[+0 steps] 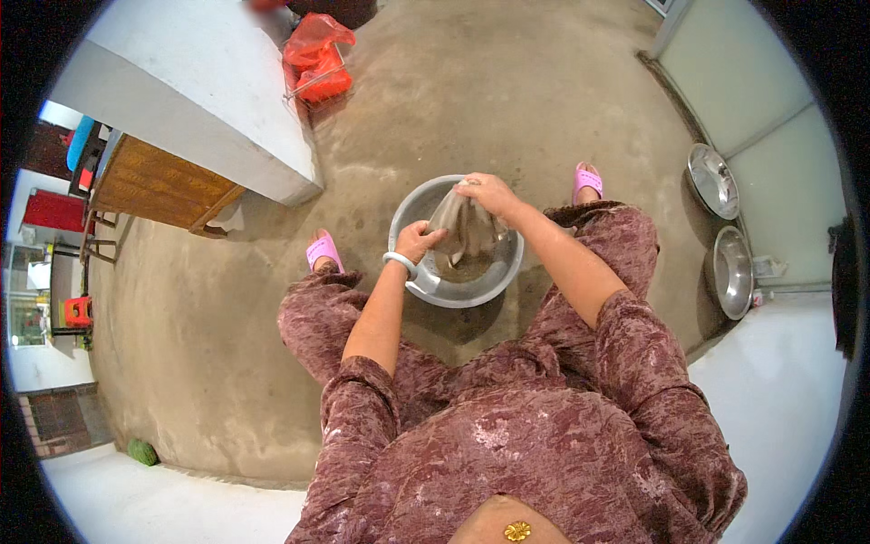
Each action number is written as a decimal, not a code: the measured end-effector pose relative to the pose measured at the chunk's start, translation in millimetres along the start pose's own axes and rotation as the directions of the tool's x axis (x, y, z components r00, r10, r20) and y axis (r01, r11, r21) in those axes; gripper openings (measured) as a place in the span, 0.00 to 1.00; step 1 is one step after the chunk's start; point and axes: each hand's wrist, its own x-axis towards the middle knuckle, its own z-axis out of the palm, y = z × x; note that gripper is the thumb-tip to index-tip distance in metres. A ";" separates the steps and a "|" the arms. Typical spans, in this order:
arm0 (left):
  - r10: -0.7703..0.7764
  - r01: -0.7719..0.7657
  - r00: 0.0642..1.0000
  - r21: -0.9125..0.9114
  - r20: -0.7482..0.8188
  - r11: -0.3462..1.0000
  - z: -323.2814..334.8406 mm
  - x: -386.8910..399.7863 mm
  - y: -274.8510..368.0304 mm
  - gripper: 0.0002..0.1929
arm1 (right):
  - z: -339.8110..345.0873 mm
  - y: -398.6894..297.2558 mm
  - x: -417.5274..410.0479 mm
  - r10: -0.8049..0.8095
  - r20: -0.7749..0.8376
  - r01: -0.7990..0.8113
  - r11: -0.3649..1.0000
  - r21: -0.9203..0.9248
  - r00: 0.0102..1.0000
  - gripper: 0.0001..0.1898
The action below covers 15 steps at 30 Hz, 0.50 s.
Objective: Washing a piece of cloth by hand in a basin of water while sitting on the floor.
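A round grey metal basin (469, 298) stands on the floor between my feet, with water in its bottom. Over it hangs a wet greyish-beige cloth (469, 224), bunched at the top and drooping toward the water. My right hand (488, 194) pinches the cloth's upper end near the far rim. Lower down, my left hand (417, 241) grips the cloth's left edge between thumb and fingers, above the basin's left side. A pale bangle (401, 264) circles my left wrist. Folds hide the cloth's exact shape.
Two shiny metal basins, one farther (712, 181) and one nearer (733, 273), lean against the wall at right. A white wall end (285, 183) juts in at left, beside a wooden panel (160, 180). Red plastic bags (319, 68) lie beyond it. A watermelon-like green object (142, 451) rests lower left.
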 end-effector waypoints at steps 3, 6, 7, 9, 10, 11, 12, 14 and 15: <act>-0.056 0.053 0.995 -0.040 -0.084 0.998 -0.8 6.1 -5.0 0.14 | -7.2 9.6 5.9 0.049 -0.074 -0.041 0.993 0.107 0.996 0.18; -0.107 0.024 0.986 -0.516 -0.131 0.856 9.1 5.9 6.7 0.11 | -4.2 25.9 4.5 0.064 -0.132 -0.050 0.993 0.107 0.989 0.17; -0.102 -0.028 0.987 -0.749 -0.127 0.662 12.8 5.1 12.4 0.10 | -0.7 28.9 1.6 0.012 -0.179 -0.004 0.999 0.041 0.984 0.17; -0.072 -0.049 0.991 -0.793 -0.117 0.608 17.4 6.6 22.7 0.09 | 16.5 26.6 -2.7 -0.138 -0.154 0.141 0.990 0.007 0.978 0.17; -0.085 -0.072 0.984 -0.796 -0.154 0.601 21.4 8.8 25.9 0.11 | 26.6 22.9 -4.7 -0.281 -0.125 0.280 0.960 -0.027 0.951 0.16; -0.098 -0.095 0.977 -0.799 -0.189 0.594 25.6 11.1 29.1 0.13 | 38.5 17.8 -3.3 -0.304 -0.091 0.306 0.952 0.002 0.948 0.14; -0.129 -0.125 0.961 -0.800 -0.245 0.587 21.1 7.9 22.8 0.14 | 53.3 -11.4 -15.3 -0.308 -0.078 0.301 0.949 -0.098 0.948 0.15; -0.227 -0.050 0.955 -0.857 -0.191 0.513 23.4 8.7 21.3 0.16 | 70.2 -40.8 -34.6 -0.334 -0.066 0.323 0.936 -0.136 0.940 0.17; -0.313 0.021 0.941 -0.902 -0.128 0.431 25.4 11.4 21.8 0.18 | 73.6 -40.7 -37.0 -0.441 -0.074 0.426 0.891 -0.157 0.894 0.18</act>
